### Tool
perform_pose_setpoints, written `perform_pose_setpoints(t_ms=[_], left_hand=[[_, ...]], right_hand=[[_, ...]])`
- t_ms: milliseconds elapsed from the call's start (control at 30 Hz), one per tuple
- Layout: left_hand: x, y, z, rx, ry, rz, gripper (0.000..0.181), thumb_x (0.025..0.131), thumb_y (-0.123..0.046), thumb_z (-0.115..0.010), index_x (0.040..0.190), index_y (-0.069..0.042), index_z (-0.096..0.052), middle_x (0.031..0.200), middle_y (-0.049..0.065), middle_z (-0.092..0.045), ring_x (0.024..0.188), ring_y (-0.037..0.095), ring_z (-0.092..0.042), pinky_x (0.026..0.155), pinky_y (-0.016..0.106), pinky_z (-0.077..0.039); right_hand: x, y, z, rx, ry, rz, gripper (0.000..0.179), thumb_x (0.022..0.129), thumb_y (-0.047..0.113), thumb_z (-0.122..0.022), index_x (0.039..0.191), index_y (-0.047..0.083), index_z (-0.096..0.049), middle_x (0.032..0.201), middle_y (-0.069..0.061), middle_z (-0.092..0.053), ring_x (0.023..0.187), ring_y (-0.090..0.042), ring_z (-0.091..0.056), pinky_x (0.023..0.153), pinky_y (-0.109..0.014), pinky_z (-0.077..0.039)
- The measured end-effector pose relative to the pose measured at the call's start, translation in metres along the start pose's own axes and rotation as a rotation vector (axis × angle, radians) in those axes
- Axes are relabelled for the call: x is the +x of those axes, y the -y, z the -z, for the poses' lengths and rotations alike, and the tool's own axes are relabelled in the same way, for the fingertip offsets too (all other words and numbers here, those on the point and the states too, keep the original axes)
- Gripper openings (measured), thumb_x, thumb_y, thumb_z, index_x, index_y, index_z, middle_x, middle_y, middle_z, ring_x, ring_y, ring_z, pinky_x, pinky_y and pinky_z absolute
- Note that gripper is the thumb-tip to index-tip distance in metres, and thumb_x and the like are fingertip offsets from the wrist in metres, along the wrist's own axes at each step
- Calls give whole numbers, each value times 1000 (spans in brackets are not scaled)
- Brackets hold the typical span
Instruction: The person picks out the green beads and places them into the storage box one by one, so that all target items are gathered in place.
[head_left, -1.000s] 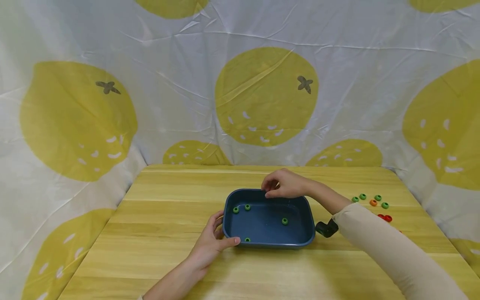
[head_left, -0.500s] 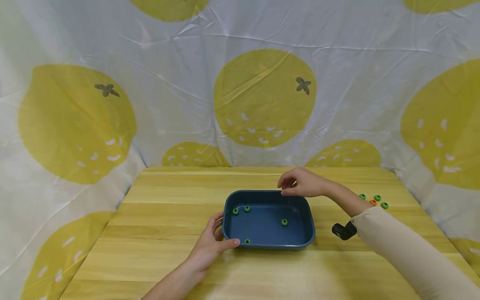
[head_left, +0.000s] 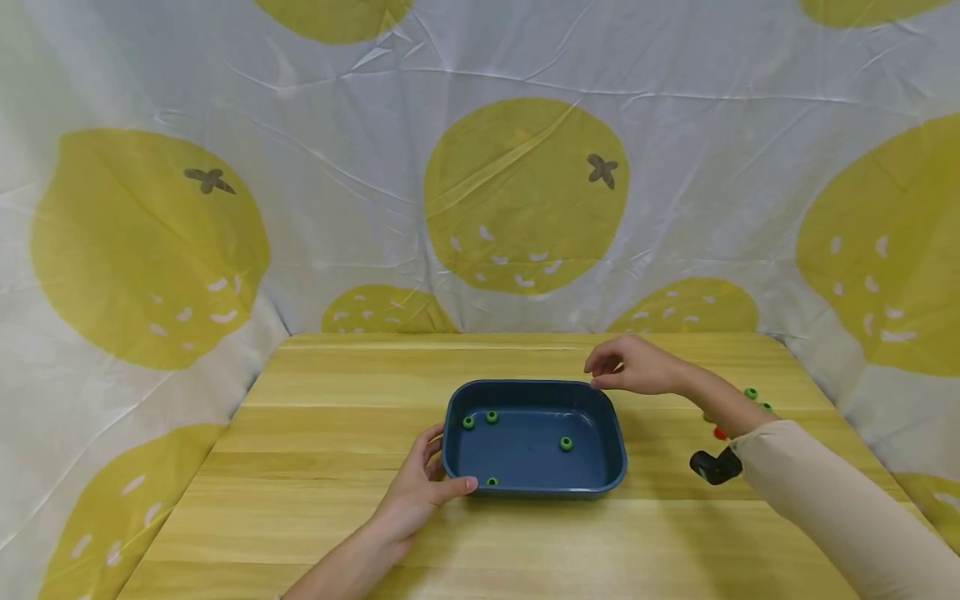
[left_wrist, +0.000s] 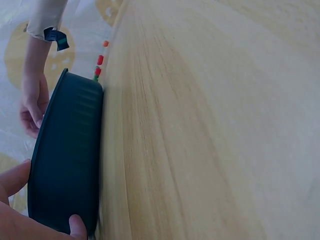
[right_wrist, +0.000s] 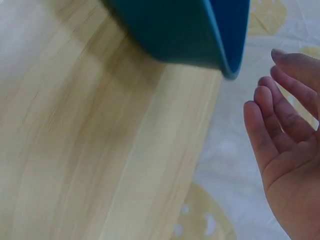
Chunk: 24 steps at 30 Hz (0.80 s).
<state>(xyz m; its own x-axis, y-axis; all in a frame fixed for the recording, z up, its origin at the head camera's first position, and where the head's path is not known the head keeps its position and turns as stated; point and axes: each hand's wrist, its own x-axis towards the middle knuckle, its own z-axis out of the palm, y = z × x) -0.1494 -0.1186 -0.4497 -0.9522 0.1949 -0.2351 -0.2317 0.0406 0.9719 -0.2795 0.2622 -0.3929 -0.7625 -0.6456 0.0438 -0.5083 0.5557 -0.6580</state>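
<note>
My left hand (head_left: 411, 492) holds the dark blue rectangular tub (head_left: 536, 490) at its left end, thumb over the near rim and fingers along the outer wall. Inside the tub lie several small green beads with dark holes; one green bead (head_left: 566, 444) sits toward the right, and another bead (head_left: 468, 422) is near the left wall. My right hand (head_left: 637, 364) hovers by the tub's back right corner. In the right wrist view the fingers (right_wrist: 270, 117) of this hand are loosely bent, with nothing between them.
Loose green beads (head_left: 751, 393) and a red bead (head_left: 721, 433) lie on the wooden table (head_left: 337, 467) at the right, partly hidden by the right arm. A black device (head_left: 708, 467) sits at the right wrist. A lemon-print cloth (head_left: 525, 200) hangs behind the table.
My right hand has moved to the right along the tub's back rim, toward the back right corner. The left hand, the tub and the beads in it have stayed put.
</note>
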Motion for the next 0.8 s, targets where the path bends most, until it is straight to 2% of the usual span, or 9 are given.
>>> perform_pose_setpoints(t_ms=[267, 433, 800], left_hand=[[0, 0, 0, -6, -7, 20, 96, 82, -1, -86, 159, -9, -30, 162, 20, -33, 145, 45, -35, 112, 55, -37], [0, -1, 0, 1, -11, 17, 98, 82, -1, -86, 160, -9, -28, 162, 22, -31, 144, 47, -36, 112, 56, -37], [0, 1, 0, 4, -16, 21, 98, 81, -1, -87, 159, -9, -29, 162, 21, -33, 143, 46, -38, 112, 57, -36]], right_hand=[[-22, -11, 12, -21, -47, -59, 16, 97, 14, -75, 109, 3, -73, 96, 1, -69, 87, -18, -67, 82, -37, -58], [-37, -19, 21, -41, -82, -129, 17, 97, 14, -75, 110, 4, -73, 96, 2, -69, 88, -18, -67, 80, -33, -58], [-70, -31, 38, -15, -122, -239, 22, 99, 16, -72, 116, 0, -70, 99, -4, -71, 87, -19, -67, 76, -34, -56]])
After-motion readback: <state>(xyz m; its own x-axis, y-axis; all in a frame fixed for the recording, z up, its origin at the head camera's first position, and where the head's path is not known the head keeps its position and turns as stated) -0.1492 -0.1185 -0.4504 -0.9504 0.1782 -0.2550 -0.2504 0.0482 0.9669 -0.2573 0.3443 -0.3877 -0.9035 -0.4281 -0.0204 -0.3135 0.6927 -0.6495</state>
